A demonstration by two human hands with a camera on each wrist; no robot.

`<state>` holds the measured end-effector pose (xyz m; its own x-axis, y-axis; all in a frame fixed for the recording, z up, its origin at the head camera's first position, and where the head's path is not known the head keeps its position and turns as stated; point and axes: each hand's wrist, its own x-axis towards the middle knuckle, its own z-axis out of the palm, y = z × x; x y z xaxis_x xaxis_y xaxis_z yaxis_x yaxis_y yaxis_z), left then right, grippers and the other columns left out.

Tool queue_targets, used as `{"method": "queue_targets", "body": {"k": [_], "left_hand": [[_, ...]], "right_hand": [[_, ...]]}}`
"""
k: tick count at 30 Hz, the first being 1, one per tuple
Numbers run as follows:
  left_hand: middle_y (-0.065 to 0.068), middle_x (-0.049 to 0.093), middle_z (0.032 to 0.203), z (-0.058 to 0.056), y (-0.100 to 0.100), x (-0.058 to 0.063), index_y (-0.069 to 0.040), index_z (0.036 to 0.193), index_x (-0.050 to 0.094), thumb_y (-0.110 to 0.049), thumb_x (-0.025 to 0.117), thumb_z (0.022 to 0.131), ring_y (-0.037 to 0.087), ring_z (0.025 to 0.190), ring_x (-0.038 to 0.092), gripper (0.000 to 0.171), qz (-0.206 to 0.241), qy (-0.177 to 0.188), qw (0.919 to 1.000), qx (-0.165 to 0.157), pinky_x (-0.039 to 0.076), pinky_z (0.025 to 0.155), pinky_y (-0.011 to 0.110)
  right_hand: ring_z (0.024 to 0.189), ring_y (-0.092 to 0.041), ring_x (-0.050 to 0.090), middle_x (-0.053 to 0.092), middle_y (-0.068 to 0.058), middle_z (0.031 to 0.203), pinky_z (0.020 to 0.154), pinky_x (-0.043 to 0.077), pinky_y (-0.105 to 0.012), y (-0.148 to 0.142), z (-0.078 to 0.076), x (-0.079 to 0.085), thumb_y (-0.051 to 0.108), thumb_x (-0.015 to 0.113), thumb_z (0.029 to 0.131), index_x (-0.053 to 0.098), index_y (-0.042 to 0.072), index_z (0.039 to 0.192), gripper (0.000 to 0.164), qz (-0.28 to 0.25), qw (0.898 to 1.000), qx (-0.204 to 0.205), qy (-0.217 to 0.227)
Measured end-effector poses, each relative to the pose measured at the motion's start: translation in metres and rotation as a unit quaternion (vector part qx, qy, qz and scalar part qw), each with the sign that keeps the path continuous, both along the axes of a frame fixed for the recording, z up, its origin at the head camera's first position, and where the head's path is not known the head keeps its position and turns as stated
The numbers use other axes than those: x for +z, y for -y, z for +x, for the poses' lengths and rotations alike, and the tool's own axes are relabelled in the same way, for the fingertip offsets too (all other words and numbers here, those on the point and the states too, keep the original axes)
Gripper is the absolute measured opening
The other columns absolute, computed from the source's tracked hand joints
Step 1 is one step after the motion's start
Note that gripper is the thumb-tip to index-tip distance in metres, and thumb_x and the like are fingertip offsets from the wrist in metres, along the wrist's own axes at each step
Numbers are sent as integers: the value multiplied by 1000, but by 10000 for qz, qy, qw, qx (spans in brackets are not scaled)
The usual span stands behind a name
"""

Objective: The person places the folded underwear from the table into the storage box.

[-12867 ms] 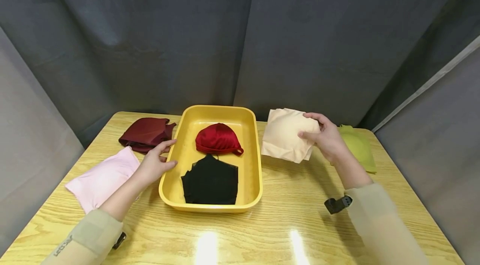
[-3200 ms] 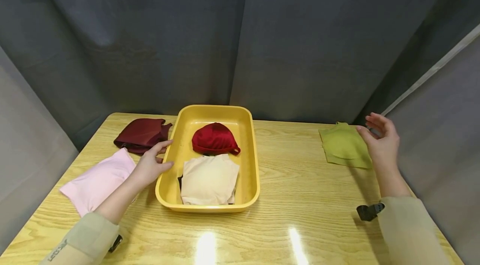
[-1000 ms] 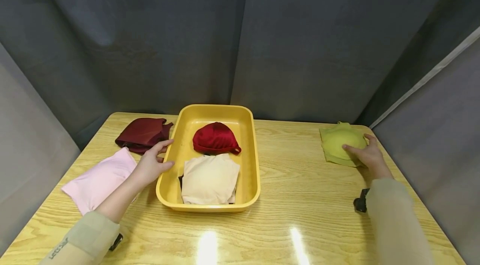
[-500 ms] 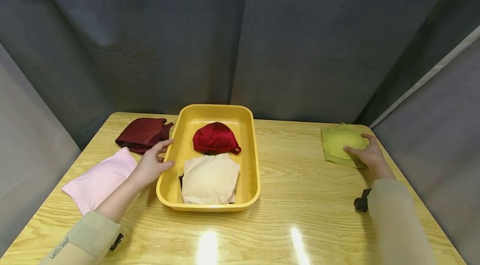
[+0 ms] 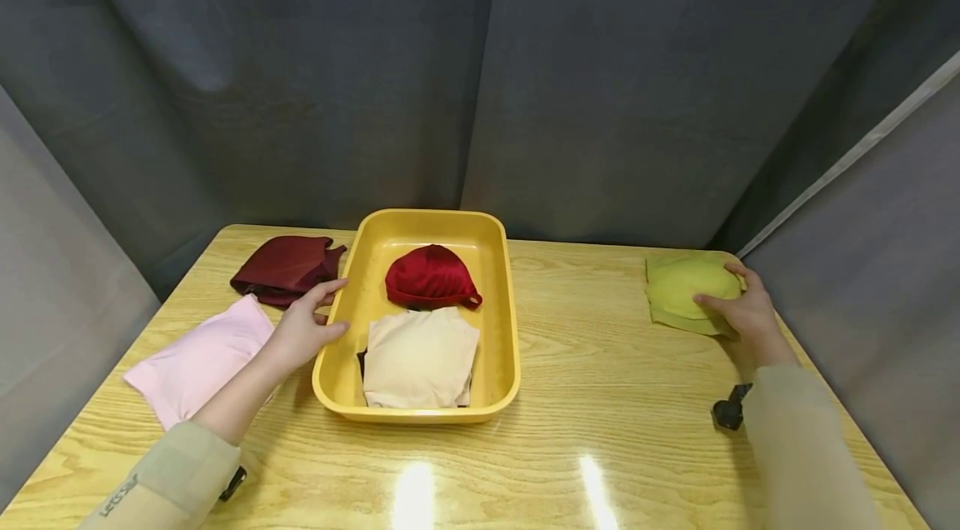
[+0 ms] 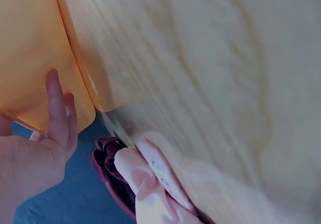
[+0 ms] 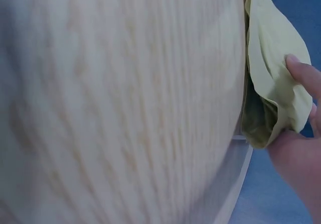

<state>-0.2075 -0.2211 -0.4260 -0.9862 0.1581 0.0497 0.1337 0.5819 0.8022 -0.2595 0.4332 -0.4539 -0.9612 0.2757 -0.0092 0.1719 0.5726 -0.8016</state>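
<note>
"Grip first: what is held by the right hand (image 5: pixel 753 320)?"

"Green garment (image 5: pixel 678 288), pinched at its right side between thumb and fingers. It is found at the far right corner of the table (image 5: pixel 600 363), well apart from the tray (image 5: pixel 416 417); whether any of it is lifted cannot be told."

"And by the left hand (image 5: pixel 303 336)?"

"Nothing is clasped there. The tray's left side is touched by relaxed, spread fingers (enough, it is judged, for steadying)."

"How is the pinch best made?"

"All layers should be caught together. A gap between the folds is shown by the right wrist view, so the lower layer could be missed if only the top is taken. The thumb is best laid flat above, with the fingers slid well under. Hard squeezing should be avoided, as the domed middle could be dented."

"And at the tray?"

"Light pressure is advised, so that the red garment (image 5: pixel 431 276) and the beige garment (image 5: pixel 420 359) inside are not jolted."
</note>
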Motion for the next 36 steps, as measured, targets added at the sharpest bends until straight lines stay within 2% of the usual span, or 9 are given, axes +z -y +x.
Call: {"method": "queue_targets", "body": {"k": [2, 4, 7, 10, 12, 18, 28, 32, 36], "left_hand": [[26, 48, 127, -1, 1, -1, -8, 143, 37, -5, 63, 85, 35, 95, 61, 64, -11, -1, 10000, 5, 55, 72, 36], [26, 48, 126, -1, 1, -2, -8, 143, 38, -4, 63, 85, 34, 95, 61, 64, -15, 0, 10000, 6, 55, 72, 36], [26, 48, 126, -1, 0, -1, -8, 143, 37, -4, 63, 85, 34, 94, 61, 64, 11, 8, 10000, -2, 55, 72, 36], [26, 48, 126, -1, -1, 0, -7, 144, 37, -5, 64, 85, 33, 94, 61, 64, 46, 13, 10000, -16, 55, 72, 35], [26, 48, 126, 0, -1, 1, -7, 144, 37, -5, 64, 85, 33, 94, 62, 64, 61, 22, 10000, -21, 55, 72, 35], [26, 48, 125, 0, -1, 1, -8, 144, 37, -4, 63, 85, 34, 95, 61, 64, 58, 49, 10000, 4, 55, 72, 35], [26, 47, 126, 0, 0, 0, -8, 144, 37, -4, 63, 85, 35, 97, 61, 64, 75, 78, 9999, 10, 55, 73, 36], [26, 47, 126, 0, -2, 1, -8, 143, 38, -4, 63, 85, 35, 96, 61, 64, 67, 75, 9999, 36, 55, 72, 35], [26, 47, 126, 0, -2, 0, -8, 143, 38, -5, 64, 85, 35, 96, 61, 64, 49, 64, 10000, 39, 54, 72, 35]], "right_hand": [[134, -41, 21, 7, -25, 154, 98, 37, -34, 1, 1, 1, 29, 71, 84, 12, 10, 152, 92, -38, 10000, -40, -65], [130, -39, 25, 10, -25, 154, 85, 39, -20, 1, 2, 1, 28, 71, 84, 15, 13, 152, 89, -111, 9998, -53, -139], [121, -36, 33, 19, -27, 150, 71, 38, -11, 2, 3, 3, 28, 70, 85, 19, 16, 151, 85, -109, 9995, -92, -267], [107, -30, 39, 28, -25, 140, 64, 41, -11, 3, 3, 4, 26, 68, 86, 23, 17, 150, 79, -132, 9990, -152, -394], [105, -28, 39, 30, -25, 138, 62, 42, -10, 5, 4, 6, 24, 68, 87, 26, 17, 149, 76, -159, 9986, -191, -461], [119, -35, 35, 23, -27, 147, 68, 37, -8, 11, 9, 14, 24, 67, 87, 28, 20, 149, 73, -202, 9985, -177, -484], [115, -22, 39, 24, -20, 150, 70, 41, -7, 11, 16, 24, 23, 67, 87, 30, 26, 148, 71, -380, 9975, -71, -592], [98, -10, 44, 40, -11, 129, 64, 47, -13, 12, 21, 28, 23, 68, 86, 31, 27, 148, 72, -423, 9975, -75, -565], [86, -2, 44, 40, 8, 108, 61, 49, -16, 13, 24, 34, 20, 70, 85, 34, 28, 146, 71, -549, 9966, -44, -621]]}}
